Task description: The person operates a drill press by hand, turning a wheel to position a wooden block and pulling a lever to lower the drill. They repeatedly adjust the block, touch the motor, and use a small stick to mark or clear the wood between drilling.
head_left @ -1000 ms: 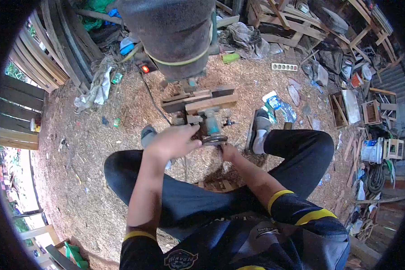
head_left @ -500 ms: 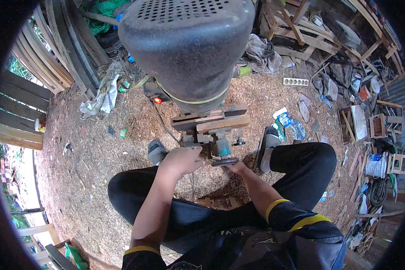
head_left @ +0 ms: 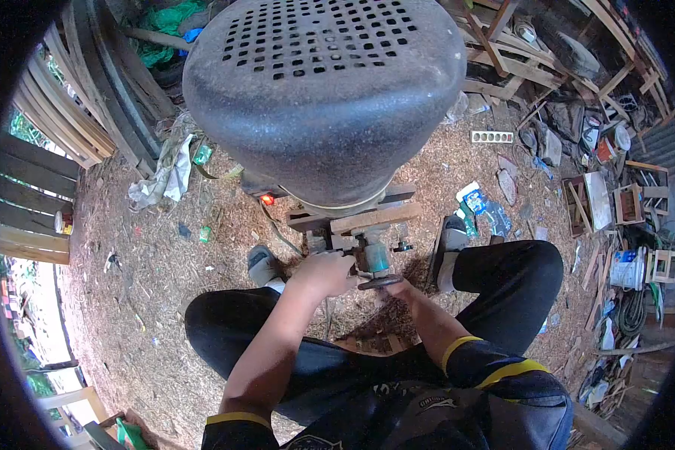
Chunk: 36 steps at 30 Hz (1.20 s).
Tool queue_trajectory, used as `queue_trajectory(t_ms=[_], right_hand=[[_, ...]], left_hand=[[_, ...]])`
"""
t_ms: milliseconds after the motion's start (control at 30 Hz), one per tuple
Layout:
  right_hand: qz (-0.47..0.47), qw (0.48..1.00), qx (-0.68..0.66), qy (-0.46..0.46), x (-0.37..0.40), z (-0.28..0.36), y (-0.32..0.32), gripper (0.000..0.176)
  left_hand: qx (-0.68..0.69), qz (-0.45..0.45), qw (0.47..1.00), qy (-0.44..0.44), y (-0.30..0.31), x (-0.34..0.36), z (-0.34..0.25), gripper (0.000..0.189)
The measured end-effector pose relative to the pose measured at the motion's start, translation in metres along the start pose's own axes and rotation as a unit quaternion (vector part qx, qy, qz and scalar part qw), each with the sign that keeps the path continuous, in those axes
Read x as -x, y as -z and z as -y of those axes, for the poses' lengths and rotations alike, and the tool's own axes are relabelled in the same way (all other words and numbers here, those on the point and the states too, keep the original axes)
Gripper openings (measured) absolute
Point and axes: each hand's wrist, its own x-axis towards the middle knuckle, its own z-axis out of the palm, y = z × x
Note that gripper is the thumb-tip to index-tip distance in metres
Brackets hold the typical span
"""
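A large dark machine (head_left: 322,112) with a perforated top fills the upper middle of the view. Under it, a light piece of wood (head_left: 377,219) lies across a vise-like clamp. Below the wood sits a worn teal cylindrical part (head_left: 376,257) with a dark handwheel (head_left: 380,282) at its near end. My right hand (head_left: 400,289) is closed at the handwheel's right rim, its fingers partly hidden beneath. Just left of the wheel, my left hand (head_left: 322,275) has its fingers curled against the metal parts; what they grip is hidden.
A red light (head_left: 268,199) glows beside the machine, with a cable below it. Wood shavings cover the ground (head_left: 150,277) around my legs. A white power strip (head_left: 492,137) lies to the right. Boards (head_left: 67,105) lean at left, and scrap wood (head_left: 517,71) is piled at right.
My left hand has shifted right toward the handwheel, and its fingers have curled in. My right hand stays at the wheel. The machine top looms larger as my view shifts.
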Motion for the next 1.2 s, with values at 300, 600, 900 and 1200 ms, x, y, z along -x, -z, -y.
queue_trajectory(t_ms=[300,600,900,1200], right_hand=[[0.004,0.992,-0.128,-0.009,0.019,0.012,0.002,0.054],[-0.106,0.973,0.195,-0.071,0.021,0.002,0.006,0.064],[-0.103,0.934,0.319,-0.122,0.071,0.109,0.015,0.075],[-0.094,0.945,0.307,-0.066,0.045,0.065,0.011,0.065]], left_hand=[[-0.013,-0.005,1.0,-0.015,0.004,-0.001,-0.007,0.052],[-0.021,0.005,1.0,-0.018,0.007,0.0,-0.017,0.05],[-0.023,-0.012,1.0,-0.018,0.006,0.012,-0.023,0.052],[-0.029,-0.005,0.999,-0.013,0.004,0.024,-0.027,0.056]])
